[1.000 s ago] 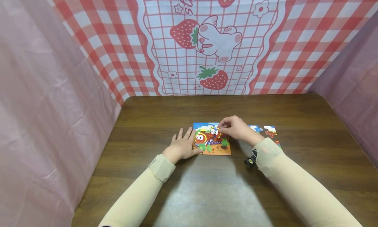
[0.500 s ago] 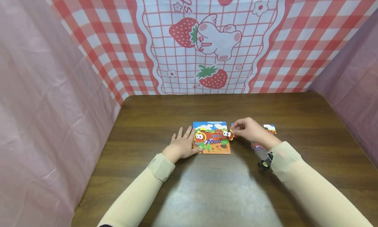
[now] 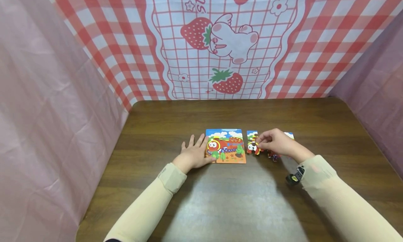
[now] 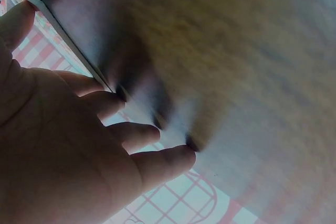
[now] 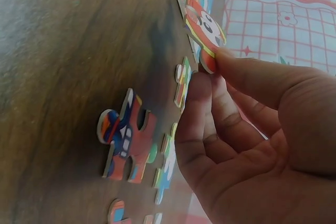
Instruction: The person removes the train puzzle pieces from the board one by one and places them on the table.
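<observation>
The eyed puzzle piece (image 3: 252,148) is what we follow — held just right of the picture card (image 3: 228,144). Leftmost, the left hand (image 3: 192,158) lies spread, thumb and fingertips at the card's left side; a shove there, we judge, could shift the card. Next, a slack pinch could drop our piece askew onto the loose sky piece (image 3: 251,133). Its eyed end points left, its long axis apparently slanting from the card toward the thumb. The right hand (image 3: 278,143) pinches it — low fingers could nudge the red-and-blue piece (image 5: 135,146).
</observation>
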Demonstrator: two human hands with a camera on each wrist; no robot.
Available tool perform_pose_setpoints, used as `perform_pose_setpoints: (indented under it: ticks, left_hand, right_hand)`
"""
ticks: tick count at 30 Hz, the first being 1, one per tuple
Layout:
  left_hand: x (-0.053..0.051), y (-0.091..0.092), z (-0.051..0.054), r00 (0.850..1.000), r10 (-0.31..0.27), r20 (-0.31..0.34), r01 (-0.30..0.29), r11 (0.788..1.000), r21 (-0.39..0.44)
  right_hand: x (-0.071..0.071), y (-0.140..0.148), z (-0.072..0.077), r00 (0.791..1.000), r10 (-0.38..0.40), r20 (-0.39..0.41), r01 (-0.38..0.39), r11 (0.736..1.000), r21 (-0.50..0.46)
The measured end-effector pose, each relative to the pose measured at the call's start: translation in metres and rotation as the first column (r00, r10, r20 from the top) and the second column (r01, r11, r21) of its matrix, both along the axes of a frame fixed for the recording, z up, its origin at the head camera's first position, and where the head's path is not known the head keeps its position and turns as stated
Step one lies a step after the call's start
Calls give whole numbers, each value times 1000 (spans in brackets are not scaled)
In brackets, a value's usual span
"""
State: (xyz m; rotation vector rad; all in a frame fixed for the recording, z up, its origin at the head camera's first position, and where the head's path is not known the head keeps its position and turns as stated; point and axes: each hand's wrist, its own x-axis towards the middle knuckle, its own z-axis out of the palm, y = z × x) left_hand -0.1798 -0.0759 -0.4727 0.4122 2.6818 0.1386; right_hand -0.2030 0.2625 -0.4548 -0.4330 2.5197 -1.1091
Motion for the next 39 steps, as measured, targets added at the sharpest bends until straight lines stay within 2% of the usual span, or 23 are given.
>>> perform_pose_setpoints:
  ticks: [6,20,27,39]
  left_hand:
    - [1,0,1,1000,1,0,-1,1000,6]
    - [1,1,2,1000,-1,2,1,1000,-4]
    - [1,0,0,1000,3,-3,-3,1000,-5]
    - [0,0,-1,1000,1,-8,-1,1000,-1]
  right_hand:
    - [3,2,-2,999,28,17,-28,1000,5]
    - [-2,1,-13,990,53,-133,-32,987,156]
    - [-2,-3,-14,986,65,-157,-40,987,157]
    - [0,-6,-15,986,21,-167,3,990,138]
